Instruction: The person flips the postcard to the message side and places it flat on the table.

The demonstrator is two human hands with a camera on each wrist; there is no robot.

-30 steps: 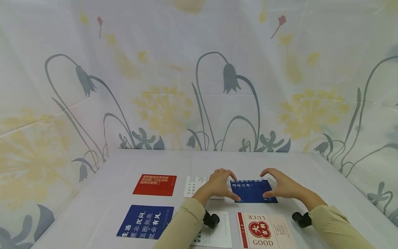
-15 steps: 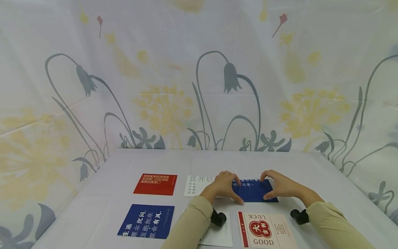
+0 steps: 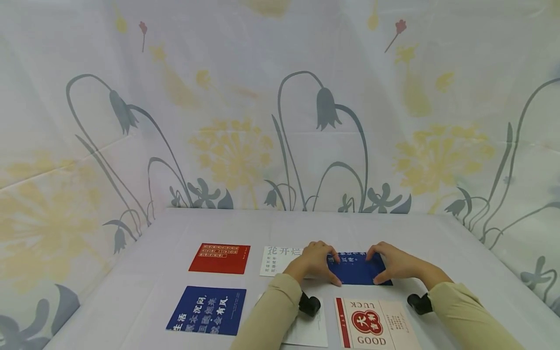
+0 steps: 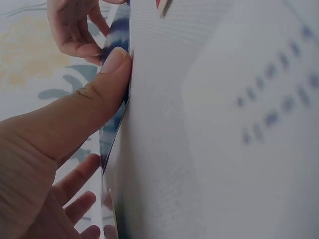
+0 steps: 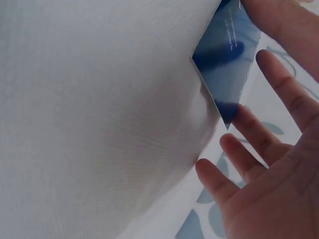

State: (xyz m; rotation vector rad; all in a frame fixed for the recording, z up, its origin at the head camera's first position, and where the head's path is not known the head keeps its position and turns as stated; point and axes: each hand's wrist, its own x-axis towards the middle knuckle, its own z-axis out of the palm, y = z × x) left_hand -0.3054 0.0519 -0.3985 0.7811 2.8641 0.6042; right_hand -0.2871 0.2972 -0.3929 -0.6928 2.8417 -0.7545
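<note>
A dark blue card [image 3: 355, 272] printed with white characters lies flat at the back right of the table. My left hand [image 3: 311, 261] holds its left part, with the curved index finger toward the far edge and the thumb at the near edge. At the right part, my right hand [image 3: 401, 265] holds it the same way between thumb and index finger. In the left wrist view the left thumb [image 4: 87, 107] covers part of the card, and the index finger is hidden. In the right wrist view the glossy card [image 5: 224, 69] reaches a corner near spread fingers.
Left of the blue card is a white card [image 3: 272, 262], partly behind the left hand, then a red card [image 3: 223, 265]. In front lie another blue card [image 3: 210, 311], a white card [image 3: 312, 330] and a pink-and-red card [image 3: 372, 323]. A floral curtain [image 3: 245, 97] hangs behind the table [image 3: 144, 287].
The left hand has moved right, farther over the blue card, uncovering more of the white card. The right hand's index finger and thumb have come lower onto the blue card.
</note>
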